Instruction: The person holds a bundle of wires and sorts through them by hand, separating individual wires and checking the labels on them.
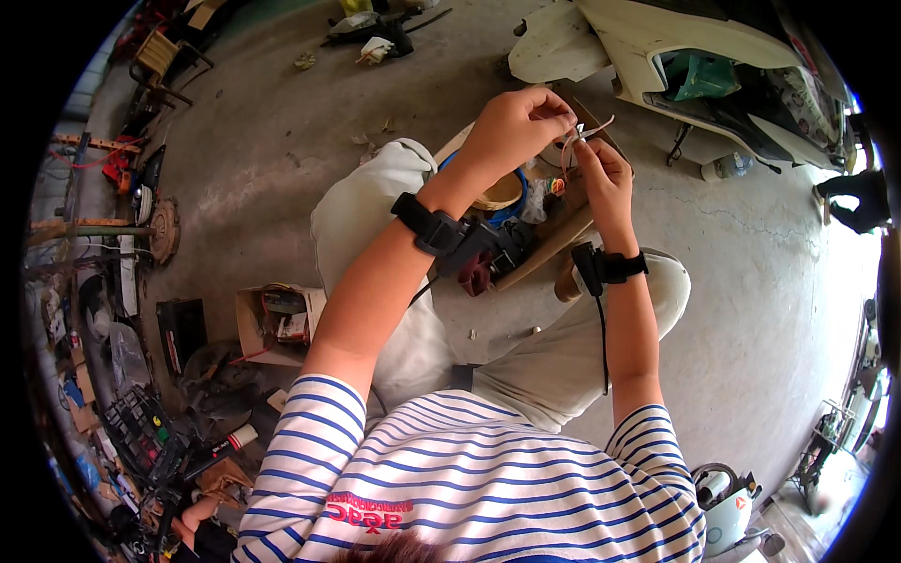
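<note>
My left hand is closed in a pinch, with its fingertips on a thin pinkish wire. Right beside it, my right hand is also closed, thumb and fingers pressed round a small silvery piece at the wire. What that piece is, I cannot make out. Both hands are raised above an open cardboard box between my knees. Inside the box lie a blue ring-shaped thing, a yellowish round piece, a clear plastic bag and small loose parts.
A pale scooter stands at the far right, a plastic bottle on the floor beside it. Left of my leg is a smaller cardboard box with parts. Tools and scrap crowd the left side. A white helmet-like thing is at lower right.
</note>
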Motion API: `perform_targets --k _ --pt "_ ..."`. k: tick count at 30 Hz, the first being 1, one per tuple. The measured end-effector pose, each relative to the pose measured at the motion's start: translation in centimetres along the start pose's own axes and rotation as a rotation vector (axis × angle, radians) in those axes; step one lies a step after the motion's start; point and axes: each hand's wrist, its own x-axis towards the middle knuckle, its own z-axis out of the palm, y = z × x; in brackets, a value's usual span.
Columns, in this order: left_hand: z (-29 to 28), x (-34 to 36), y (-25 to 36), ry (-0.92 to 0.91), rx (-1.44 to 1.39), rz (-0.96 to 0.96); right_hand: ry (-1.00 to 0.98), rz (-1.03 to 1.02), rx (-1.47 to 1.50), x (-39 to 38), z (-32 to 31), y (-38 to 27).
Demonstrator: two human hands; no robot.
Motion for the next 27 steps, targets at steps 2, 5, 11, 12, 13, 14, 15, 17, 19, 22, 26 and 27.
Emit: perform_targets --k 2,5,11,12,13,14,15,17,19,22,26,27 --pt "0.0 0.1 -0.1 -0.048 -0.165 -0.084 0.010 0.044 0.022 0.0 -0.2 0.2" --pt "0.2 0.0 0.1 -0.078 -0.268 -0.115 0.005 0.048 0.051 0.1 -0.3 0.6" --pt "0.4 0.1 -0.2 -0.065 -0.189 -0.113 0.079 -0.062 -0.017 0.2 0.2 1.1" --pt "0.6 -0.2 0.2 -0.080 -0.174 -0.111 0.079 -0.062 -0.017 0.3 0.2 1.1" --pt "0.7 -0.3 0.4 -0.095 -0.159 -0.109 0.098 -0.098 -0.085 0.3 0.2 1.3" --pt "0.7 -0.3 0.4 -0.095 -0.159 -0.108 0.116 -0.135 -0.152 0.4 0.3 1.4" --pt "0.7 -0.3 0.3 -0.099 -0.109 -0.083 0.116 -0.136 -0.152 0.4 0.3 1.6" --pt "0.8 -0.3 0.0 -0.101 -0.060 -0.058 0.145 -0.162 -0.166 0.5 0.4 1.7" --pt "0.9 -0.4 -0.3 -0.083 -0.044 -0.065 0.170 -0.120 -0.141 0.2 0.6 1.3" --pt "1.0 -0.4 -0.1 -0.087 -0.003 -0.065 0.188 -0.086 -0.103 0.1 0.8 0.6" --pt "1.1 -0.2 -1.0 -0.029 0.024 0.021 0.110 -0.126 -0.125 0.1 0.1 0.6" --pt "1.2 -0.2 -1.0 0.015 0.141 0.058 0.111 -0.125 -0.124 0.0 0.2 0.4"
